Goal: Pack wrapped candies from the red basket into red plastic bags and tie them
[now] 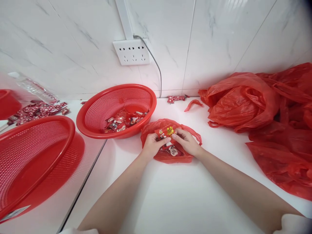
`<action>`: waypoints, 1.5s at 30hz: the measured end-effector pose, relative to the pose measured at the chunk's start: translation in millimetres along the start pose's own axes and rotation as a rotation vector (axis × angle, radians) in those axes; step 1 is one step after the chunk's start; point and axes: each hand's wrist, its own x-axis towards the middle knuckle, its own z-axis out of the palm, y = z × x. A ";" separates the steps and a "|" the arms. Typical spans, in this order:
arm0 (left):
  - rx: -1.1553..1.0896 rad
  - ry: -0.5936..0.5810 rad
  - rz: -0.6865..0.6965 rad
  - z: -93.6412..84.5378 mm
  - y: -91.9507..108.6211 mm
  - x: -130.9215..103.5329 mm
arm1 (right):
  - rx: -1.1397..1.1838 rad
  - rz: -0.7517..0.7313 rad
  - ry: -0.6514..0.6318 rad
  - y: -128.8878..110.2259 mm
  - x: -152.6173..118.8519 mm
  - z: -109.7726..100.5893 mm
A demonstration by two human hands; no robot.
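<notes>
Between my two hands is a small red packet [162, 133] with gold and white print. My left hand [154, 145] grips its left side, thumb across the front. On the other side my right hand [186, 141] pinches it near a shiny gold patch. Both hands are over an opened red plastic bag [180, 160] lying on the white table. Inside that bag, below the held packet, another red packet [173, 150] with white lettering shows. A red perforated basket [94, 112] just left of the bag holds several similar packets [122, 121].
A second red basket [60, 130] stands at the left. Behind it are a heap of small dark-red sachets [39, 110] and a clear bottle [36, 87]. Crumpled red plastic bags [243, 100] fill the right. A socket panel [133, 52] with a cable [156, 61] is on the wall.
</notes>
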 end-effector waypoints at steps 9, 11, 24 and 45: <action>-0.170 0.087 0.017 -0.7 -0.9 2.8 | -0.087 0.008 0.082 3.7 3.0 0.3; -0.195 0.102 0.003 -0.8 0.2 2.5 | -0.076 0.005 0.066 2.0 2.3 1.1; -0.130 -0.073 -0.066 -3.3 4.9 -0.1 | 0.226 0.064 0.029 0.9 0.6 1.3; 0.037 -0.058 -0.096 -1.8 11.7 0.0 | 0.092 0.046 -0.062 -0.2 0.0 -0.1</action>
